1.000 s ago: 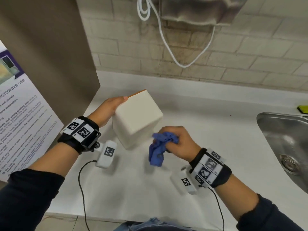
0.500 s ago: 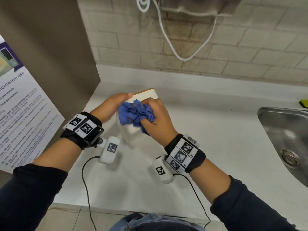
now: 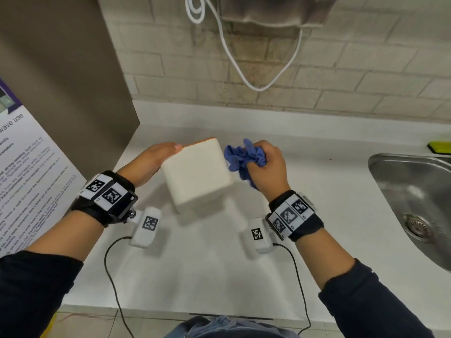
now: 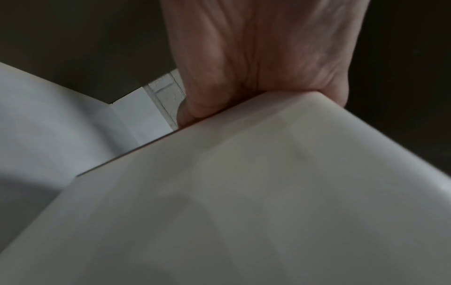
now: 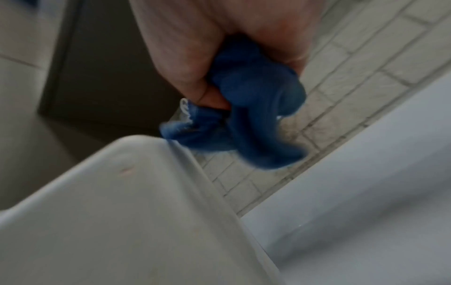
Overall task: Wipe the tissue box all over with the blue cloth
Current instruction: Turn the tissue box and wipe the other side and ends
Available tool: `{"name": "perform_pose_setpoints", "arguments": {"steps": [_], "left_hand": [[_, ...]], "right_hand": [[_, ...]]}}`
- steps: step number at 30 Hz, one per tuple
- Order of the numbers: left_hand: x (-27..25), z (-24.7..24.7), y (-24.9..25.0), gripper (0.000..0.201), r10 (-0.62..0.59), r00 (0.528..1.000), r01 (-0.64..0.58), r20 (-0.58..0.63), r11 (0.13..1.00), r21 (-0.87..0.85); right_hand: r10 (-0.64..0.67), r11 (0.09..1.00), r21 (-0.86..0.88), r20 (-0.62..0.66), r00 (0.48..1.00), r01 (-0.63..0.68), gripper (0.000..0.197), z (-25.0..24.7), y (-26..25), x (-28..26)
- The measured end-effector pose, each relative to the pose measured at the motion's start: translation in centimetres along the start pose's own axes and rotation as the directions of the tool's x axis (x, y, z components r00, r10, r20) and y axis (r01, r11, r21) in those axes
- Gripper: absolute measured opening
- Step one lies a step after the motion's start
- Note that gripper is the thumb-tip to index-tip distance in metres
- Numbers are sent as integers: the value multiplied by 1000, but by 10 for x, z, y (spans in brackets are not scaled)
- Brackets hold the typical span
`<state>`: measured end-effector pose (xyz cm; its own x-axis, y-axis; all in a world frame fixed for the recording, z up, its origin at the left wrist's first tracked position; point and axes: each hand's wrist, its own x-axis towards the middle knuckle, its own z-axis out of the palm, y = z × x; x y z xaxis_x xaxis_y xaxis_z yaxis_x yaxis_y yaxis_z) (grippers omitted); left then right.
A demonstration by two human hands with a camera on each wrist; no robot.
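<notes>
The tissue box (image 3: 196, 175) is a white cube with an orange far edge, held tilted above the white counter (image 3: 207, 264). My left hand (image 3: 168, 152) holds its left side, the palm against the box and the fingers hidden behind it. In the left wrist view the palm (image 4: 256, 57) presses on the box's edge (image 4: 244, 192). My right hand (image 3: 266, 164) grips the bunched blue cloth (image 3: 244, 157) against the box's upper right side. The right wrist view shows the cloth (image 5: 256, 108) in my fist, touching the box's corner (image 5: 122, 212).
A steel sink (image 3: 415, 191) lies at the right, with a yellow-green sponge (image 3: 439, 147) behind it. A brown panel (image 3: 61, 81) and a poster (image 3: 24, 179) stand at the left. A white cord (image 3: 244, 69) hangs on the tiled wall.
My right hand has carried the cloth from the box's lower front, over its near face, to its right side. The left hand has kept hold of the box.
</notes>
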<state>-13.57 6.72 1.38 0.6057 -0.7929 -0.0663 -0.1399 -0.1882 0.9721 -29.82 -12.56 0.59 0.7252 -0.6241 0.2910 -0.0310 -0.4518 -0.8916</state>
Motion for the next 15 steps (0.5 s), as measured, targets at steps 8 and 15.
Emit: {"name": "perform_pose_setpoints", "arguments": {"steps": [8, 15], "left_hand": [[-46, -25, -5, 78, -67, 983, 54, 172, 995, 79], [-79, -33, -17, 65, -65, 987, 73, 145, 996, -56]], "right_hand": [[129, 955, 268, 3, 992, -125, 33, -8, 10, -21], [130, 839, 504, 180, 975, -205, 31, 25, -14, -47]]}}
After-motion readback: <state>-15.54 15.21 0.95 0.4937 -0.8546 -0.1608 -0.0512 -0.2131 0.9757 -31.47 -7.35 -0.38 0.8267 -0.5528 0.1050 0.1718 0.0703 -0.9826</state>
